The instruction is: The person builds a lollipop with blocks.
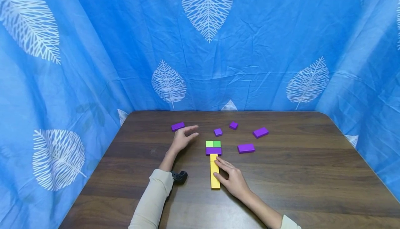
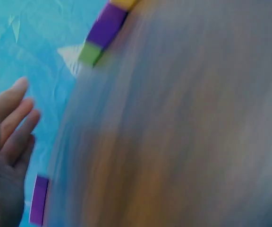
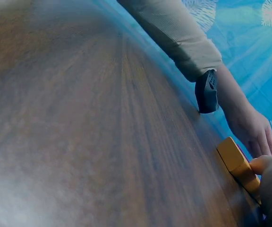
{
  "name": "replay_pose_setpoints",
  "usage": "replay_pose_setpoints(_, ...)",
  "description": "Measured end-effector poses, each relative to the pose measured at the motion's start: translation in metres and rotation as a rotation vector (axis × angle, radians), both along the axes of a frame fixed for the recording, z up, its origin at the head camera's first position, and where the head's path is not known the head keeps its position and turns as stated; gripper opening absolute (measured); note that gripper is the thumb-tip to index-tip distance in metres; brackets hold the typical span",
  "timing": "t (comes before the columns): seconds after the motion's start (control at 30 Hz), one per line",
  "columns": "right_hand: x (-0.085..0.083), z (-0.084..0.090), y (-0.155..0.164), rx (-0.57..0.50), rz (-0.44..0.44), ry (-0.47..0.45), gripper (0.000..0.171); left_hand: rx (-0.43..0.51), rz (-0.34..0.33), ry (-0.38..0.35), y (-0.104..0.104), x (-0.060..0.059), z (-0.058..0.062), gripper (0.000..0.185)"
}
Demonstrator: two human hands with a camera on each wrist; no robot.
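On the table lies a figure of blocks: a light green block [image 1: 209, 144] beside a darker green block [image 1: 217, 144], a purple block [image 1: 214, 150] across their near side, and a yellow strip [image 1: 215, 183] running toward me with a seam near its far end. My right hand [image 1: 233, 182] rests its thumb and fingertips on the strip's right part, fingers extended. In the right wrist view the thumb [image 3: 260, 164] touches the yellow block [image 3: 233, 156]. My left hand [image 1: 181, 140] holds nothing, its fingers extended to the right, near another purple block [image 1: 177, 126].
Two small purple blocks [image 1: 218, 132] lie behind the figure. Two longer purple blocks [image 1: 246, 148] lie to its right. A black wrist device [image 1: 179, 177] sits on the left forearm. Blue leaf-patterned cloth [image 1: 250, 48] stands behind the wooden table [image 1: 297, 180].
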State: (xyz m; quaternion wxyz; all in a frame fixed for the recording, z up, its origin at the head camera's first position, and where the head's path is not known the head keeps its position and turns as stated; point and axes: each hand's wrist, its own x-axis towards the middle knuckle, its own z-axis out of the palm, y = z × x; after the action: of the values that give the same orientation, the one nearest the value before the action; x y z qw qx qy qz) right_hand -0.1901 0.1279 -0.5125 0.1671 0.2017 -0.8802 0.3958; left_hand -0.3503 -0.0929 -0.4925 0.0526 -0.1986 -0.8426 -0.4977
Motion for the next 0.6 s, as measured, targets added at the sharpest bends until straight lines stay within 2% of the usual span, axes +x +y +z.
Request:
replay_pose_setpoints(0.1,0.0,0.0,0.0,-0.001,0.005,0.006,0.044,0.024,0.147,0.059,-0.017,-0.009,0.001,0.033)
replay_pose_setpoints(0.2,0.0,0.0,0.0,0.002,0.01,0.009,0.044,-0.021,0.28,0.08,-0.035,-0.015,0.0,0.033)
replay_pose_setpoints(0.27,0.0,0.0,0.0,-0.003,0.01,0.008,0.043,-0.067,0.335,0.071,-0.045,-0.019,-0.002,0.035)
replay_pose_setpoints(0.4,0.0,0.0,0.001,-0.009,0.002,0.007,0.043,-0.125,0.374,0.036,-0.057,-0.025,-0.005,0.039)
replay_pose_setpoints(0.6,0.0,0.0,0.001,0.007,0.003,0.0,0.044,-0.179,0.364,-0.036,-0.06,-0.026,-0.009,0.041)
